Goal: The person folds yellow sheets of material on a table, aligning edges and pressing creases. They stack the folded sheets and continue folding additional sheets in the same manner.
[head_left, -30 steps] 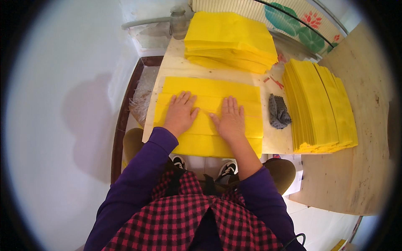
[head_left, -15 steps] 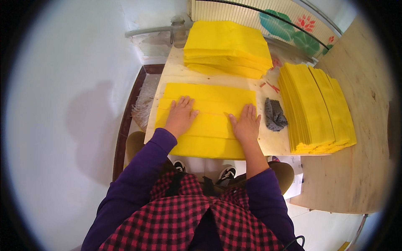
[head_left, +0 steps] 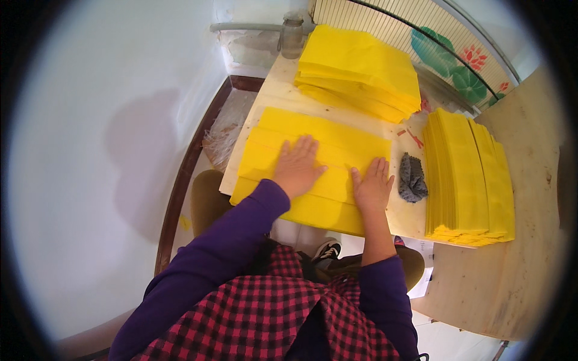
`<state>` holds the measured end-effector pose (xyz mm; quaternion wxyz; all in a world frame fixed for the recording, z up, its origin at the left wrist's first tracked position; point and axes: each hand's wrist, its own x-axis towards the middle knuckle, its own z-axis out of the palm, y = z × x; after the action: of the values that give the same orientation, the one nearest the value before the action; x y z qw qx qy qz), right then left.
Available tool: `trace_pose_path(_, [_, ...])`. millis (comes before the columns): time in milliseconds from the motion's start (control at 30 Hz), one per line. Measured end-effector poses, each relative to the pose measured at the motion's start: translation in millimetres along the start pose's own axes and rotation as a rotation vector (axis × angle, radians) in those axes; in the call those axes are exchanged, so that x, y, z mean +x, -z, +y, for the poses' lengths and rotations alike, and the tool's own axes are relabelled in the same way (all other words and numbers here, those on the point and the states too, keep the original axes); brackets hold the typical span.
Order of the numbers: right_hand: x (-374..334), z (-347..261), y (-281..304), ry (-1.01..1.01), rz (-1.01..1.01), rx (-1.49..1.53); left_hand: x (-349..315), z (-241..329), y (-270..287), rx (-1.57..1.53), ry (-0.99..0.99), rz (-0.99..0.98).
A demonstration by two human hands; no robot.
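Right in front of me a yellow cloth-like sheet point(head_left: 337, 141) lies on the wooden table, with crosswise folds or overlapping layers. Its near edge hangs at the table's front. My left hand point(head_left: 298, 167) rests flat on the middle of it, fingers spread. Near its right edge my right hand point(head_left: 372, 183) also lies flat, thumb apart from the fingers. Neither hand grips anything. Whether the yellow material is one sheet or several layers, I cannot tell.
Behind the sheet is a tall stack of yellow folded cloth point(head_left: 361, 66); more yellow stacks point(head_left: 466, 180) stand at the right. A grey crumpled cloth point(head_left: 412, 177) lies between, with red scraps point(head_left: 415, 138) beyond. A glass jar point(head_left: 292, 37) stands at the table's far left corner.
The view has turned, so the table appears shifted right and tilted. My left hand has slid across the sheet toward its middle, closer to my right hand, which stays near the right edge.
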<state>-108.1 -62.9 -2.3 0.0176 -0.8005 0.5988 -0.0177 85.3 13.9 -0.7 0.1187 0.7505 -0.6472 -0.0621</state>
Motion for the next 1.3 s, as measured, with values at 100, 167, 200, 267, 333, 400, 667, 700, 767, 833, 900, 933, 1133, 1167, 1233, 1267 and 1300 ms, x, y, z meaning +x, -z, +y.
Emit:
trace_pose_path(100, [0.2, 1.0, -2.9, 0.011, 0.026, 0.016, -8.2, -36.2, 8.4, 0.018, 0.114, 0.035])
trace_pose_path(167, [-0.3, 0.8, -3.3, 0.018, 0.044, 0.029, -12.0, -51.3, 12.6, 0.012, 0.166, 0.032])
trace_pose_path(200, [-0.6, 0.4, -2.7, 0.021, 0.05, 0.035, -13.0, -53.3, 12.7, 0.026, 0.174, 0.042])
trace_pose_path(267, [-0.9, -1.2, 0.9, 0.025, 0.057, 0.036, -14.6, -55.0, 13.3, 0.054, 0.198, 0.05])
trace_pose_path(333, [-1.2, -3.9, 7.5, 0.01, 0.023, 0.007, -15.1, -54.1, 13.5, 0.056, 0.199, 0.063])
trace_pose_path(400, [1.1, -10.6, 15.0, 0.036, 0.01, -0.024, -14.9, -52.8, 13.9, 0.058, 0.201, 0.072])
trace_pose_path(667, [-10.6, -72.1, -0.9, 0.356, 0.016, 0.181, -15.7, -51.9, 16.9, 0.066, 0.203, 0.047])
trace_pose_path(700, [-10.3, -65.1, -1.9, 0.322, 0.014, 0.156, -15.8, -52.0, 16.9, 0.066, 0.198, 0.051])
trace_pose_path(767, [-7.1, -40.4, -1.1, 0.256, 0.015, 0.108, -16.6, -52.6, 17.0, 0.068, 0.199, 0.048])
trace_pose_path(833, [-3.7, -13.9, 0.1, 0.178, 0.004, 0.081, -15.6, -52.2, 16.9, 0.07, 0.205, 0.046])
trace_pose_path(900, [-1.7, 7.6, -0.9, 0.136, 0.018, 0.074, -14.8, -51.2, 15.9, 0.065, 0.204, 0.046])
trace_pose_path(933, [-1.6, 15.9, -1.9, 0.133, 0.03, 0.081, -15.3, -51.7, 15.9, 0.063, 0.202, 0.052])
trace_pose_path(1133, [12.3, 40.7, 5.5, 0.116, 0.14, 0.081, -17.0, -53.8, 14.6, 0.043, 0.191, 0.075])
trace_pose_path(1167, [17.7, 43.6, 9.6, 0.124, 0.194, 0.077, -16.8, -54.1, 14.3, 0.04, 0.19, 0.076])
trace_pose_path(1233, [28.2, 48.3, 18.5, 0.256, 0.214, 0.235, -17.4, -54.4, 13.5, 0.046, 0.181, 0.108])
trace_pose_path(1267, [33.1, 48.3, 21.8, 0.31, 0.218, 0.32, -17.7, -54.4, 13.1, 0.05, 0.177, 0.123])
trace_pose_path(1300, [37.9, 47.1, 24.6, 0.315, 0.18, 0.299, -17.7, -54.7, 12.7, 0.04, 0.175, 0.122])
